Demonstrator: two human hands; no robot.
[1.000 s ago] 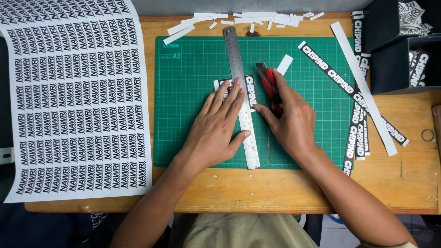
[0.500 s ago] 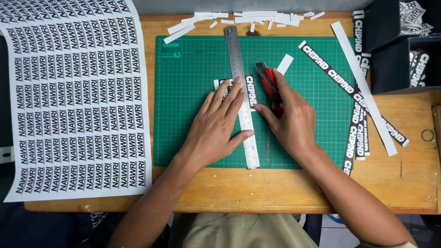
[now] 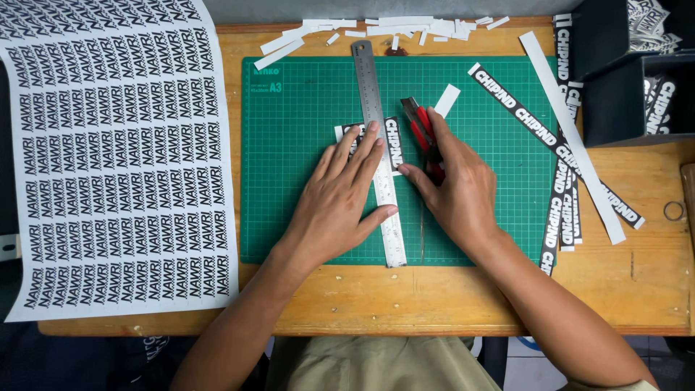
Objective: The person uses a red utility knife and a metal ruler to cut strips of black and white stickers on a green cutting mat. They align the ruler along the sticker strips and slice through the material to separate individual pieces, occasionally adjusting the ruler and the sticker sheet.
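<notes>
Little moved since earlier frames: left hand (image 3: 339, 199) still flat, fingers spread, pinning ruler (image 3: 379, 152) over sticker strip (image 3: 392, 143) on green mat (image 3: 304, 152). Right hand (image 3: 452, 192), grip clamped on red knife (image 3: 423, 137), beside ruler edge. Step: cutting strip; next needs steady pull along ruler.

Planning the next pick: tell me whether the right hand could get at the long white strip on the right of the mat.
Probably yes: nothing lies between the right hand and the white strip, but it holds a red utility knife.
</notes>
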